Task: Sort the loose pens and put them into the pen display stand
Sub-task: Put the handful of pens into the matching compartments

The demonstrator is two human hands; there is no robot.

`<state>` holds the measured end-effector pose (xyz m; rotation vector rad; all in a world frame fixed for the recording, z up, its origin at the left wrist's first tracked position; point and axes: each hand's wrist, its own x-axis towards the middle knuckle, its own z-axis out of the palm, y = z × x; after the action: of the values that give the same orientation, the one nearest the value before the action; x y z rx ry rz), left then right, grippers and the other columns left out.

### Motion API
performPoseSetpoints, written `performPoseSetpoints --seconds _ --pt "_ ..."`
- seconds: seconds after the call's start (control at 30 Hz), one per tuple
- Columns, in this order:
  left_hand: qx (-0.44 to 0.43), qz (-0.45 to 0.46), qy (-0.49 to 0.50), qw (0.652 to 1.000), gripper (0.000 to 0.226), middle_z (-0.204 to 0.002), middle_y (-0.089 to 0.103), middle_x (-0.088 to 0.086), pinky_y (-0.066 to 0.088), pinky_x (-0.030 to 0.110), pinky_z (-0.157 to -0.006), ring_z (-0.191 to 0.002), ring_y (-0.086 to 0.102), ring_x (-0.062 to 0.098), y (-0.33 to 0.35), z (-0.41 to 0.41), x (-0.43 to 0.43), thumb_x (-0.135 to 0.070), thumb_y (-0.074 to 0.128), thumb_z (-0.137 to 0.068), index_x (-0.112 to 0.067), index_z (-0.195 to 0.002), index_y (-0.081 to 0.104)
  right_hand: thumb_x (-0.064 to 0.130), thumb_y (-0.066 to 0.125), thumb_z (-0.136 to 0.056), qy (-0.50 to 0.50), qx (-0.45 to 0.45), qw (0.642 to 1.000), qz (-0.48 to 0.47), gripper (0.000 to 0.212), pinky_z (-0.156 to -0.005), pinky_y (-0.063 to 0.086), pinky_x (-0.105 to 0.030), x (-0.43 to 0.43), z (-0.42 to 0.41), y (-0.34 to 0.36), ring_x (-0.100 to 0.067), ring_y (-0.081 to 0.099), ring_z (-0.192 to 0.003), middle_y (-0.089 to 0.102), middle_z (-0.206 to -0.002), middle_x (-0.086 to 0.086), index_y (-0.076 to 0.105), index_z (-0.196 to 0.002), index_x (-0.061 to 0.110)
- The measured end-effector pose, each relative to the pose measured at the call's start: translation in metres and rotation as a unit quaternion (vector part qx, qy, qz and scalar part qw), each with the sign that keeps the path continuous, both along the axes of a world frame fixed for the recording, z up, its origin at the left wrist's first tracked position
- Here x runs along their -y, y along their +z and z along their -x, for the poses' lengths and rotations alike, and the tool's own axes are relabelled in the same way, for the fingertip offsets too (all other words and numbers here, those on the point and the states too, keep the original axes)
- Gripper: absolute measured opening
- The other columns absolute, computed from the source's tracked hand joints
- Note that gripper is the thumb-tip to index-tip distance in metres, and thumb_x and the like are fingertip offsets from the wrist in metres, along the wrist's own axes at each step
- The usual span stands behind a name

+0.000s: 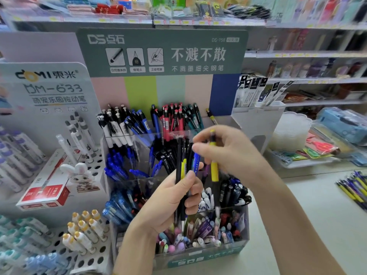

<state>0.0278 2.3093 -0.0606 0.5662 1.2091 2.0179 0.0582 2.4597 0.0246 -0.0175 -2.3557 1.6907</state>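
Left hand (174, 199): my fingers curl round a bunch (183, 165) of pens, held upright over the stand (218, 255). Black, yellow and blue barrels show in it.
Right hand (228, 153): my fingertips pinch one yellow pen (214, 171) near its top. It hangs upright, just beside the bunch, above the stand's middle compartments.
Stand: most compartments are well filled and grouped by colour. White-and-black, blue, red and green stand at the back, blue and black in the middle, a mixed lot in front.
Back-right compartment: only a lone pen (211, 116), yellow-topped, leans there. I judge that is where the yellow ones belong.
Loose pens (355, 187): a heap of yellow, purple and blue ones lies on the counter (317, 215), well apart to my right.
Progress: I judge the job partway. The bunch I hold is not yet sorted into place, and the heap on the counter waits after it.
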Motion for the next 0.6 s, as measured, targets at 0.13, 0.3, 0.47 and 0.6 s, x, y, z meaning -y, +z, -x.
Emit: performPoseSetpoints --seconds 0.13,0.3,0.47,0.6 --pt "-0.014 0.015 -0.019 1.0 0.032 -0.07 0.038 -0.001 0.035 0.021 -0.047 -0.053 0.035 0.011 0.002 -0.001 -0.004 -0.052 0.06 -0.086 -0.021 -0.093 0.063 0.01 0.068 -0.085 0.028 0.02 0.996 -0.077 0.023 -0.052 0.041 -0.011 0.001 -0.001 -0.011 -0.003 0.055 -0.05 0.06 -0.061 0.009 0.064 -0.102 0.025" --pt "-0.011 0.057 0.005 0.998 0.028 -0.069 0.04 -0.002 0.032 0.022 -0.047 -0.053 0.035 0.012 0.005 -0.001 -0.008 -0.051 0.057 -0.086 -0.024 -0.089 0.061 0.021 0.07 -0.084 0.035 0.01 0.989 -0.146 0.021 -0.062 0.041 -0.015 -0.004 -0.001 -0.02 0.002 0.056 -0.059 0.06 -0.064 0.025 0.059 -0.083 0.04" --pt "-0.015 0.058 0.035 0.998 0.027 -0.069 0.043 -0.002 0.031 0.021 -0.045 -0.052 0.036 0.011 0.007 -0.002 -0.014 -0.046 0.052 -0.087 -0.021 -0.093 0.06 0.017 0.069 -0.084 0.007 -0.027 0.995 -0.098 0.011 -0.048 0.037 -0.01 -0.007 -0.001 -0.028 -0.003 0.052 -0.048 0.056 -0.064 0.009 0.06 -0.084 0.021" --pt "0.009 -0.009 0.061 0.998 0.028 -0.071 0.047 0.003 0.033 0.018 -0.04 -0.05 0.039 0.009 0.008 0.0 -0.017 -0.033 0.056 -0.092 -0.006 -0.094 0.058 0.008 0.069 -0.083 -0.016 -0.056 0.998 -0.012 0.014 -0.057 0.049 -0.02 -0.012 0.0 -0.031 -0.009 0.058 -0.057 0.059 -0.067 0.008 0.059 -0.085 0.018"
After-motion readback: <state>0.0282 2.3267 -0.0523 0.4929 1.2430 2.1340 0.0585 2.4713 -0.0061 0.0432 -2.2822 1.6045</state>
